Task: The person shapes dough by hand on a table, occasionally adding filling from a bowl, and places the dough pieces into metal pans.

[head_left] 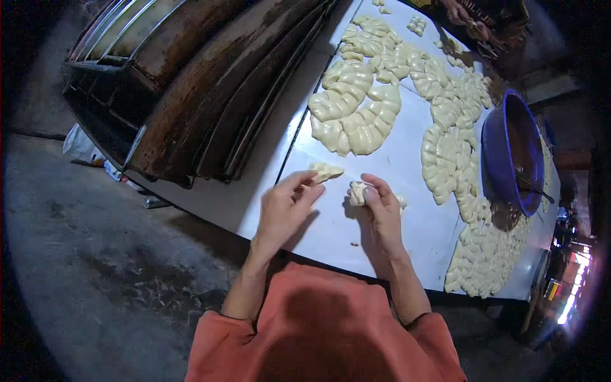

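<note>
At far left, a white plastic bag (83,149) sits near the floor, bearing coloured print too small to make out. Next to it, rust-stained metal baking trays (191,102) lean over the left part of the white table (420,235), with a wire rack (137,28) at their upper end. Your left hand (283,213) pinches a flat dough piece (327,171) between thumb and fingers, just above the table. Beyond it spreads a cluster of cut dough portions (356,121), touching and partly overlapping. Your right hand (383,207) grips a 2nd, smaller dough piece (358,193) between thumb and fingers, apart from the 1st. Between your forearms lies 1 small brown crumb (354,244). Farther right, more flattened dough pieces (449,153) run in a long band beside a purple plastic basin (499,149), which holds something brown; a dark utensil handle (534,189) crosses its rim.
</note>
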The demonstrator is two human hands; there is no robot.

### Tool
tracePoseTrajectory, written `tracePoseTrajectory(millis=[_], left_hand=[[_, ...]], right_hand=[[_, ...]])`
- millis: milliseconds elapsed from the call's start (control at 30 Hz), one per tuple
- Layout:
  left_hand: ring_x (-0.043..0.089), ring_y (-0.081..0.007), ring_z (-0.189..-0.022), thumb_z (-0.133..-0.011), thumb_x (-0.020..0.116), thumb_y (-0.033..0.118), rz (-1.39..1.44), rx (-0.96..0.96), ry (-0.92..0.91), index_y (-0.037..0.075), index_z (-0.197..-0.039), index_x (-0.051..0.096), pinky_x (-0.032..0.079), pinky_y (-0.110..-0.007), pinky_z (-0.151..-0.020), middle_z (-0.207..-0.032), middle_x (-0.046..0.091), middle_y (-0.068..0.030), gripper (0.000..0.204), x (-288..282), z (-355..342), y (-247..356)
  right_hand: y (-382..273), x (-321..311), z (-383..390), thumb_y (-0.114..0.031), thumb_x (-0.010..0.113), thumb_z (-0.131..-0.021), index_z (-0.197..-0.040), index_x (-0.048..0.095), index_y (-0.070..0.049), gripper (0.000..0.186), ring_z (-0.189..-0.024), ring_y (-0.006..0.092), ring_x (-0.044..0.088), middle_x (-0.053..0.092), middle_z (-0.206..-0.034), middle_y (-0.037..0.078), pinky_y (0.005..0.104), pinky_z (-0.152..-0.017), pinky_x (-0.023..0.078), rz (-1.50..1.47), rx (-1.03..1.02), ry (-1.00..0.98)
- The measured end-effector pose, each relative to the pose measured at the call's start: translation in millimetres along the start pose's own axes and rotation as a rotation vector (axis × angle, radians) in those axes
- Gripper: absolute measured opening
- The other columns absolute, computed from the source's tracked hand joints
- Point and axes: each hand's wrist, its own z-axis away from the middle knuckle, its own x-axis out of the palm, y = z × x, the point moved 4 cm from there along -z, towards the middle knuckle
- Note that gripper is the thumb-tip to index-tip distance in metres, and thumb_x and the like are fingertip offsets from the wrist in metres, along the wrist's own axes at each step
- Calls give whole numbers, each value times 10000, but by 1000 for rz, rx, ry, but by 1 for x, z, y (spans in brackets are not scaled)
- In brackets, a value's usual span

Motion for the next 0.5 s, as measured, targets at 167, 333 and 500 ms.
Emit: tracePoseTrajectory(millis=[167,333,500], left_hand=[[646,-75,-794,-916,747,211,382,-217,-254,-42,-1207,671,525,-231,-696,-915,710,-39,394,52,5,14],[674,-107,-885,-940,695,80,614,-120,-248,-68,-1198,648,539,-224,-801,-995,719,-77,300,70,-1,3],[680,-119,-921,-949,685,79,620,-196,-252,-60,-1204,637,540,-242,-843,-1049,715,-87,294,82,5,11]], right_hand=[[-18,17,14,-223,538,-1025,-1402,475,-13,437,-1078,197,629,646,-1235,135,336,-910,512,-32,78,-71],[-22,11,13,-174,597,-999,-1338,554,-4,382,-1184,160,556,588,-1306,117,310,-997,453,170,-92,-19],[-33,-16,10,-95,650,-955,-1206,637,-1,268,-920,114,642,701,-1024,78,254,-851,509,270,-30,-92]])
